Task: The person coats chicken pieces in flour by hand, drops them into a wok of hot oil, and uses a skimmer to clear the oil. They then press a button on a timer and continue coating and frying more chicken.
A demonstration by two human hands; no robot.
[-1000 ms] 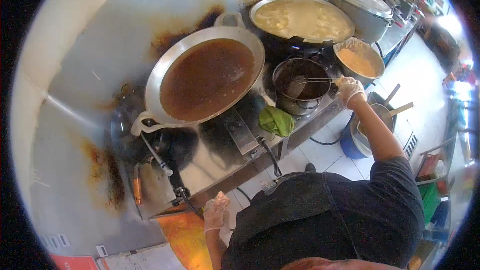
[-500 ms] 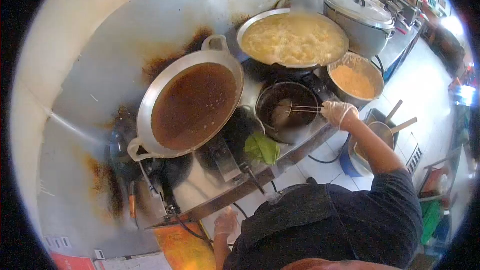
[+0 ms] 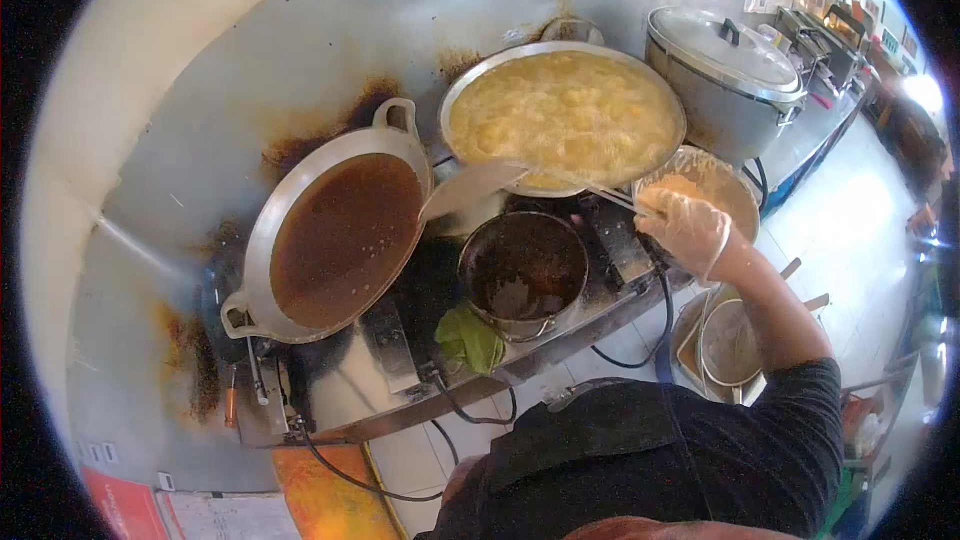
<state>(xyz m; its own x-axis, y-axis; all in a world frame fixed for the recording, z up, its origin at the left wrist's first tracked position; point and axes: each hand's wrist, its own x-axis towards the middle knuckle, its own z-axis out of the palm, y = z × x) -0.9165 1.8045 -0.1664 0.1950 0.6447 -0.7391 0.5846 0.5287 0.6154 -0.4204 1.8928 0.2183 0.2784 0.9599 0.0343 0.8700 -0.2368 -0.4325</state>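
Observation:
My right hand [image 3: 690,230], in a clear plastic glove, is closed around the handle of a long wire-handled skimmer [image 3: 478,188]. The skimmer's flat head hangs between the wok of dark liquid [image 3: 428,155] and the wok of bubbling yellow oil [image 3: 450,140]. Just below it stands a dark, deep pot [image 3: 525,270]. Behind my right hand is a bowl [image 3: 740,202] with an orange-tan mix. My left hand is not visible; only part of the left arm shows at the bottom, beside the dark shirt.
A large lidded pot [image 3: 700,90] stands at the back right. A green cloth [image 3: 470,338] lies against the dark pot at the counter's front edge [image 3: 400,420]. Hoses hang below. Strainers [image 3: 730,340] rest over a container on the floor side, lower right.
The skimmer has come up out of the dark pot and moved left and up, between the woks. My left hand has dropped out of view. The camera view has shifted.

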